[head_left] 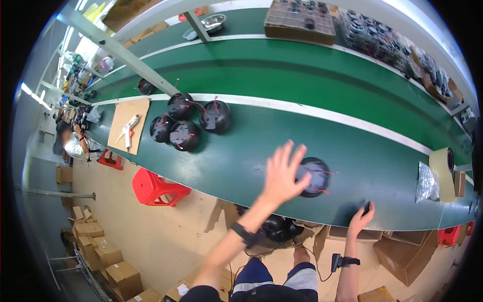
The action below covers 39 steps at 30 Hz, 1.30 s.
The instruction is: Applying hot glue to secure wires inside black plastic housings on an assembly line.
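Note:
A round black plastic housing point(319, 171) with thin red wires sits on the green bench. At its left edge my left hand point(282, 178) has its fingers spread, and the thumb side overlaps the housing; whether it touches is unclear. Near the bench's front edge, my right hand point(357, 222) is closed around a small black part point(367, 208), mostly hidden by the fingers. Several more black housings with red wires, one of them a round housing point(215, 117), stand grouped to the left. Beyond them a white glue gun point(130, 128) lies on a brown cardboard sheet point(140, 109).
A wide tape roll point(443, 173) and a clear plastic bag point(427, 183) are at the right. Behind runs a green conveyor point(302, 83) with a white rail. A red stool point(153, 187) stands before the bench; a person point(73, 141) sits far left.

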Motion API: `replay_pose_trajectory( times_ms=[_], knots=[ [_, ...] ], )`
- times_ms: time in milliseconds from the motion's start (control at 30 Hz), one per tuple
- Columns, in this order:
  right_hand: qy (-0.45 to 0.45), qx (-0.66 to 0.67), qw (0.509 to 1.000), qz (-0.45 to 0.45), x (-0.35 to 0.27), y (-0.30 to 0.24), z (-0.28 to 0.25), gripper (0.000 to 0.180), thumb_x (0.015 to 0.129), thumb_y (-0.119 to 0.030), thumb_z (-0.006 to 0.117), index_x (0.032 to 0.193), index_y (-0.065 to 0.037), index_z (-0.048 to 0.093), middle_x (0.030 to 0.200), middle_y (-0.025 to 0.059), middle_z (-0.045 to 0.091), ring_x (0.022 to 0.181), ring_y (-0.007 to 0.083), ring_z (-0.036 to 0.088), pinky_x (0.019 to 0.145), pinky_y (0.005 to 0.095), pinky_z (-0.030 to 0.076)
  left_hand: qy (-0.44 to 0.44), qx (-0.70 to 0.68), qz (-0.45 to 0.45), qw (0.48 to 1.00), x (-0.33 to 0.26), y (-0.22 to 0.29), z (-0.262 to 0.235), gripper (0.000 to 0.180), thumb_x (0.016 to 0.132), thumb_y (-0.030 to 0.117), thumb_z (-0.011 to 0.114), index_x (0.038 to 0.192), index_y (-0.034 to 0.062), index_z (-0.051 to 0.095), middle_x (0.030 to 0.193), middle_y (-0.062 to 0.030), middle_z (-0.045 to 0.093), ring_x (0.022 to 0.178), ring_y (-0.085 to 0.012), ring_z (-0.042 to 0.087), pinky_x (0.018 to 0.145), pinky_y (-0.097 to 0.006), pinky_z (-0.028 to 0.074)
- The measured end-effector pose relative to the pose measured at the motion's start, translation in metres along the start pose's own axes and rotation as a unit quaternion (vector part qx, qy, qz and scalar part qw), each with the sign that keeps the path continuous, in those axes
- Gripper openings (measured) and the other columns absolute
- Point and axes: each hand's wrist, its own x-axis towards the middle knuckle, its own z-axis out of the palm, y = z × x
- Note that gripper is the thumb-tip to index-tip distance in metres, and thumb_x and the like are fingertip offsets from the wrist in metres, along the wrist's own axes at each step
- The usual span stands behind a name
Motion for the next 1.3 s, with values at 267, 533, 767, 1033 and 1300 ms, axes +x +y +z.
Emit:
replay_pose_trajectory(
  times_ms=[267, 533, 767, 1033, 1300],
  knots=[
    [-0.269, 0.048, 0.918, -0.286, 0.075, -0.190, -0.048, 0.108, 0.063, -0.053, 0.090, 0.152, -0.012, 0.044, 0.160, 0.0232, 0.034, 0.149, 0.0451, 0.031, 0.118, 0.0579, 0.030, -0.055, 0.266, -0.163, 0.948, 0.072, -0.361, -0.174, 0.112, 0.072, 0.069, 0.081, 0.148, -0.0045, 0.041, 0.141, -0.0274, 0.056, 0.134, -0.0419, 0.052, 0.112, -0.047, 0.041],
    [-0.124, -0.134, 0.968, -0.173, 0.086, -0.102, -0.069, 0.103, 0.064, -0.036, 0.092, 0.153, -0.019, 0.042, 0.163, 0.0183, 0.029, 0.144, 0.0491, 0.030, 0.106, 0.0644, 0.038, -0.065, 0.060, -0.013, 0.996, 0.085, -0.142, 0.056, 0.107, 0.071, 0.035, 0.091, 0.158, 0.0062, 0.035, 0.148, -0.0298, 0.043, 0.134, -0.0464, 0.048, 0.112, -0.051, 0.041],
    [0.086, -0.195, 0.973, -0.085, 0.161, -0.057, -0.108, 0.099, 0.077, -0.037, 0.083, 0.159, -0.011, 0.033, 0.162, 0.0274, 0.029, 0.149, 0.0504, 0.027, 0.117, 0.0670, 0.026, 0.000, -0.159, 0.041, 0.986, 0.105, 0.149, 0.162, 0.115, 0.067, 0.037, 0.093, 0.158, 0.0019, 0.031, 0.158, -0.0260, 0.034, 0.148, -0.0432, 0.033, 0.121, -0.052, 0.030],
    [-0.085, -0.041, 0.990, -0.107, 0.037, -0.027, -0.071, 0.062, 0.091, -0.001, 0.058, 0.151, -0.002, 0.044, 0.158, 0.0244, 0.039, 0.146, 0.0426, 0.038, 0.120, 0.0494, 0.031, -0.024, -0.066, -0.037, 0.997, 0.026, 0.000, 0.055, 0.072, 0.079, 0.019, 0.080, 0.143, 0.0046, 0.051, 0.144, -0.0215, 0.049, 0.137, -0.0404, 0.044, 0.115, -0.049, 0.037],
    [-0.026, -0.161, 0.971, -0.174, -0.002, -0.028, -0.029, 0.053, 0.085, -0.015, 0.060, 0.138, -0.010, 0.061, 0.156, 0.0264, 0.041, 0.145, 0.0478, 0.036, 0.120, 0.0580, 0.029, 0.011, 0.250, -0.252, 0.935, -0.016, -0.326, -0.143, 0.122, 0.072, 0.063, 0.085, 0.153, -0.0116, 0.034, 0.156, -0.0331, 0.038, 0.147, -0.0460, 0.035, 0.123, -0.048, 0.027]
  ],
)
